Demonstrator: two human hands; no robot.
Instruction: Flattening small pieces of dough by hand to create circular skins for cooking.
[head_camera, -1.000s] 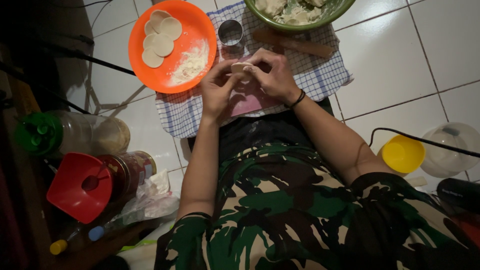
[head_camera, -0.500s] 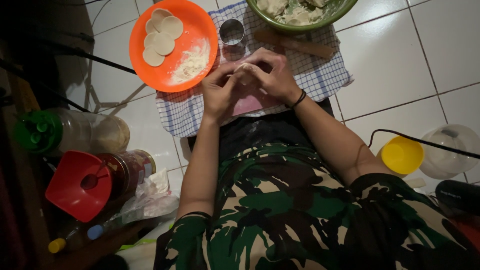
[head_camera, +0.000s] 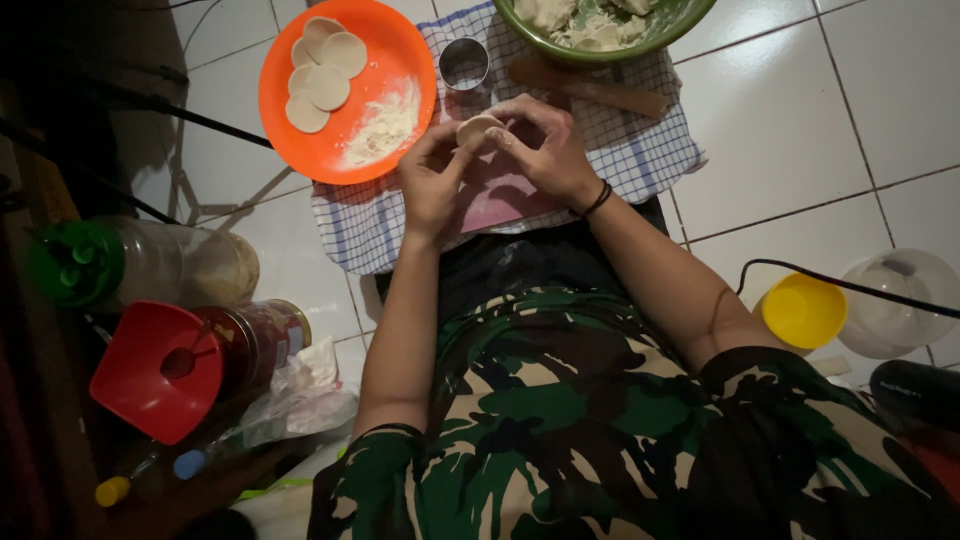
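My left hand (head_camera: 432, 178) and my right hand (head_camera: 545, 148) meet over a checked cloth (head_camera: 640, 150) on the tiled floor. Together their fingertips pinch a small round piece of pale dough (head_camera: 476, 127). A pink mat (head_camera: 500, 200) lies under my hands. To the left stands an orange plate (head_camera: 330, 150) with several flat dough rounds (head_camera: 325, 62) and a heap of flour (head_camera: 385, 125). A round metal cutter (head_camera: 464, 63) stands just beyond my hands. A green bowl (head_camera: 600, 50) with filling sits at the top.
A wooden rolling pin (head_camera: 590, 88) lies on the cloth under the bowl. Jars with a green lid (head_camera: 75, 265) and a red lid (head_camera: 155, 370) lie at the left with a plastic bag (head_camera: 300, 390). A yellow lid (head_camera: 803, 310), a clear container (head_camera: 895, 300) and a black cable (head_camera: 850, 285) are at the right.
My hands have stayed together on the dough piece, the fingers shifting slightly around it. The view has moved a little; nothing else has changed place.
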